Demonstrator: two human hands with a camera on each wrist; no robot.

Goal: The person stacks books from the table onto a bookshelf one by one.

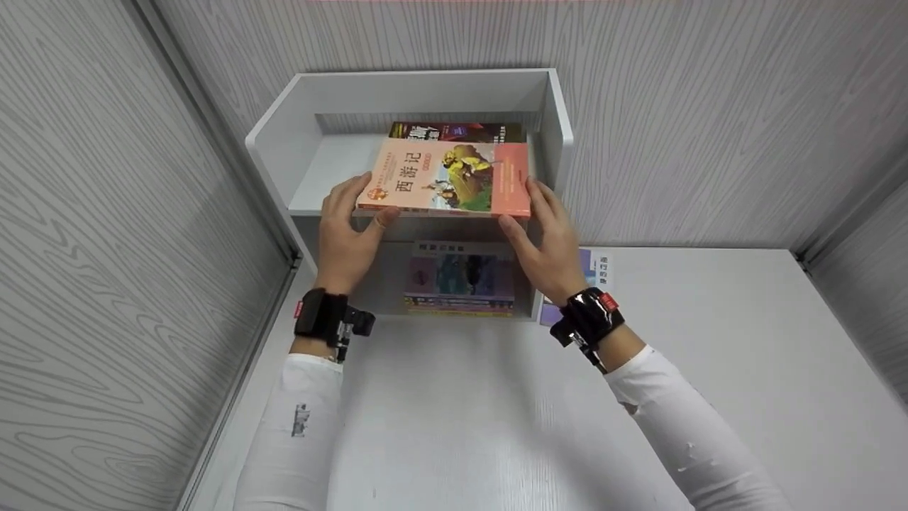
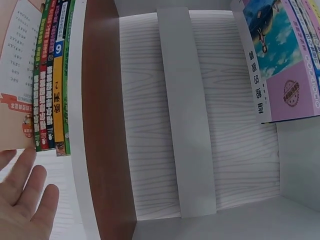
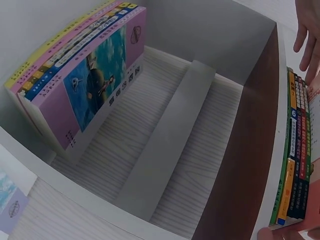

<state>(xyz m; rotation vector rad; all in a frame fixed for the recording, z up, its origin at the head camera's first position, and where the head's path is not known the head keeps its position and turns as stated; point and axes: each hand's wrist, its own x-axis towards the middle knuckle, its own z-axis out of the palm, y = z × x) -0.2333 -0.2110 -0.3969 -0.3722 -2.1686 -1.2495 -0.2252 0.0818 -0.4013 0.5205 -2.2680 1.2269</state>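
A pink illustrated book (image 1: 447, 177) lies over the upper shelf, held by both hands at its near corners. My left hand (image 1: 346, 245) has its thumb at the near edge and fingers along the left side. At the right corner, my right hand (image 1: 552, 248) grips in the same way. Part of the book's underside shows in both wrist views. Directly below it, several thin books with coloured spines (image 2: 47, 85) are stacked on the shelf. A dark-covered book (image 1: 461, 132) shows behind the pink one in the head view.
The white shelf unit (image 1: 425, 79) stands against the back wall, with side panels on both sides. Its lower compartment holds a stack of purple-covered books (image 1: 461, 275). Another book (image 1: 599, 266) lies beside the unit's right side, partly behind my right wrist.
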